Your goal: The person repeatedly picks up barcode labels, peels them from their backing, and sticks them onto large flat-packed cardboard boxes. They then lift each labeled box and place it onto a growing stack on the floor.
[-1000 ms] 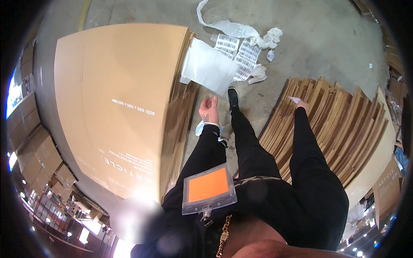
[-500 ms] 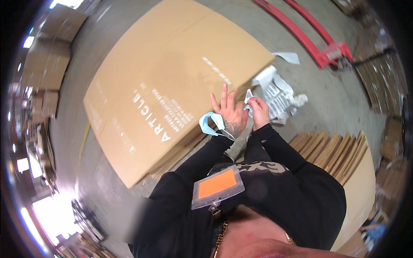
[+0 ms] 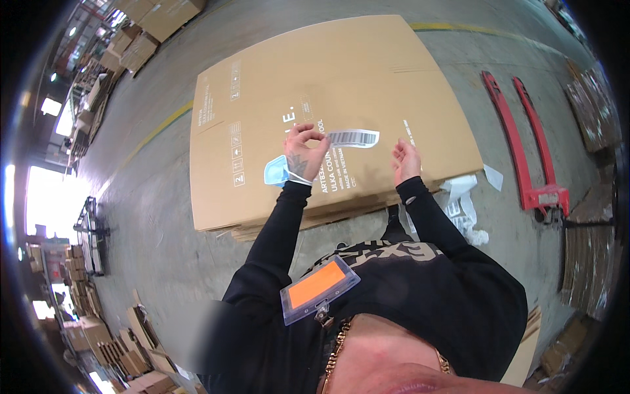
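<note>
My left hand (image 3: 306, 148) is closed in a pinch on the left end of a white barcode label (image 3: 354, 138). The strip stretches out to the right, slightly curved, over the top of a large flat cardboard box (image 3: 262, 85). A light blue face mask (image 3: 276, 172) hangs by its loop from my left wrist. Off to the right of the label, apart from it, my right hand (image 3: 406, 162) is over the box's near right part. Its fingers are loosely bent and somewhat apart, with nothing visible in them.
Crumpled white label backing (image 3: 463, 209) lies on the floor by the box's right corner. A red pallet jack (image 3: 525, 151) stands further right. Stacked flat cardboard (image 3: 587, 269) lines the right side. A yellow floor line (image 3: 157, 134) runs behind the box.
My hands were together beside the box's edge; now they are spread over its top. The label is stretched out from my left hand, and my right hand is away from it. The view has turned.
</note>
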### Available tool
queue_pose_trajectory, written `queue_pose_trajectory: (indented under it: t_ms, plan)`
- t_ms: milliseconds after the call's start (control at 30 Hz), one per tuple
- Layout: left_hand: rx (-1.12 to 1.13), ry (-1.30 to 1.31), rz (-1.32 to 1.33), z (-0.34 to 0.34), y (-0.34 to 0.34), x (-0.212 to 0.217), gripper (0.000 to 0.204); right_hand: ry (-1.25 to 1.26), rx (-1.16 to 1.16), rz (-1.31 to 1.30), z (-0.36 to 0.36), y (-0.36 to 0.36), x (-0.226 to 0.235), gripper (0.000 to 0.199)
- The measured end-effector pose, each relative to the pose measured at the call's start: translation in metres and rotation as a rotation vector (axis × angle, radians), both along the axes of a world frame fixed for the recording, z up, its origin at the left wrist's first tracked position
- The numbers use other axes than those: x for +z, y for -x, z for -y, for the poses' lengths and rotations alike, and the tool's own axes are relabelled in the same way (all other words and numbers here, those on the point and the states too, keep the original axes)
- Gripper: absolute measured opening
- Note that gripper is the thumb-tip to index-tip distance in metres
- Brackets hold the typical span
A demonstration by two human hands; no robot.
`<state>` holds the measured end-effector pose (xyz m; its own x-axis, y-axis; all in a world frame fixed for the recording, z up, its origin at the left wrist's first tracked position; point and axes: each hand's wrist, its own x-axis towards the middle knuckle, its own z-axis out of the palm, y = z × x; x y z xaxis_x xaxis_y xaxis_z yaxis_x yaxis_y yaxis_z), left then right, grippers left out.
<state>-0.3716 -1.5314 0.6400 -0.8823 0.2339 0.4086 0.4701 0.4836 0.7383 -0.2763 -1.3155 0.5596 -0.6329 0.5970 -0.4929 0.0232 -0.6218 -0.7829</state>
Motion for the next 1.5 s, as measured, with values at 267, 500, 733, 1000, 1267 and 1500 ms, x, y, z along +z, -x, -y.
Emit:
queue_pose_trajectory:
  t_ms: [267,500,733,1000,1267,1500]
  plan:
    - [0.193,-0.068,0.164,-0.034,0.053,0.003,0.014,0.379,0.396,-0.030,-0.027,0.096,-0.014,0.054]
    - [0.379,0.046,0.063,-0.056,0.064,0.001,0.013,0.305,0.569,0.065,-0.022,0.161,-0.011,0.044]
    - [0.531,-0.012,0.163,-0.044,0.077,-0.025,0.014,0.274,0.622,0.098,-0.004,0.192,-0.038,0.027]
    - [0.331,-1.260,1.249,-0.009,0.091,-0.167,0.039,-0.517,1.062,0.103,-0.022,0.335,-0.151,0.022]
    - [0.140,-1.739,1.055,-0.048,0.159,-0.286,0.048,-1.220,1.289,0.171,0.038,0.485,-0.236,0.034]
    - [0.122,-1.820,1.094,-0.038,0.227,-0.336,0.049,-1.447,1.226,0.427,0.029,0.538,-0.278,0.035]
